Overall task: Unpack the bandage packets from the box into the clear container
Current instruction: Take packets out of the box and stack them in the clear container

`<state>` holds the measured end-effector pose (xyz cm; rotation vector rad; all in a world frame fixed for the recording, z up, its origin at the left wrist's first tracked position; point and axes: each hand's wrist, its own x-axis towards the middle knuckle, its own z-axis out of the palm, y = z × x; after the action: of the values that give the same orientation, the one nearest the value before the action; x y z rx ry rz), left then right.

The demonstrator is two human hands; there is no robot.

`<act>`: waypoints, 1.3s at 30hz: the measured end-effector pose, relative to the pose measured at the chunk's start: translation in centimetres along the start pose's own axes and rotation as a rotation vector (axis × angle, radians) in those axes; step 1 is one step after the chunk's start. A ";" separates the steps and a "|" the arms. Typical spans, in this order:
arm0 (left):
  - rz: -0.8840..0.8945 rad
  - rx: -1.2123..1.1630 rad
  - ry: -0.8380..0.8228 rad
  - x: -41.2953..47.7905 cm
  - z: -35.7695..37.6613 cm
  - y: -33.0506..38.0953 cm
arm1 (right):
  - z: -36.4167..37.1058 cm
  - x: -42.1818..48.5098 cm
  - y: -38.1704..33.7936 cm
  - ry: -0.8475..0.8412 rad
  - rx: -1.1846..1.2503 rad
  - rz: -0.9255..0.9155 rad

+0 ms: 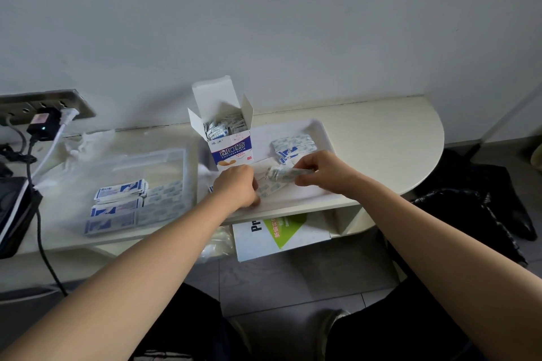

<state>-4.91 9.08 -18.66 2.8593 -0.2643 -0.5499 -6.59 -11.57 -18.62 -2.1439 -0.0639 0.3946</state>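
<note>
Running left-right, bandage packets [282, 175] in right hand [320, 169]

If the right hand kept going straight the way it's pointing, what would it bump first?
Probably the open bandage box. The right hand, pinching a strip of packets, points left and away toward it; the left hand sits just nearer. Depth is unclear.

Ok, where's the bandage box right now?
Head view, centre: the bandage box stands open at the white tray's left end, right of the clear container, behind the left hand.

open box [231, 152] beside clear container [117, 165]
</note>
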 end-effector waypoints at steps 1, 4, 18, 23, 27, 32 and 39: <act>-0.009 -0.018 -0.014 0.0 -0.1 -0.2 | 0.1 0.2 0.0 -0.001 -0.008 0.003; -0.023 -0.097 -0.051 0.1 -0.2 -0.8 | 0.3 0.4 0.0 0.009 -0.054 0.017; 0.165 -0.428 0.112 -0.3 -0.5 -0.6 | 2.7 0.8 -0.5 0.171 -0.369 -0.177; 0.177 -0.328 0.148 -0.5 0.6 -0.1 | 3.8 0.5 -0.2 0.190 -0.402 -0.203; 0.205 -0.269 0.268 -0.7 1.3 0.0 | 3.2 0.5 0.3 0.192 -0.457 -0.208; 0.199 -0.279 0.269 -0.6 1.5 -0.4 | 1.9 0.3 0.7 0.167 -0.470 -0.179; 0.178 -0.398 0.185 -0.5 1.9 -0.3 | 2.3 0.3 1.1 0.179 -0.249 -0.083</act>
<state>-6.07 9.15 -20.27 2.4490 -0.3318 -0.2646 -7.11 -10.26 -20.80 -2.4043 -0.1044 0.1503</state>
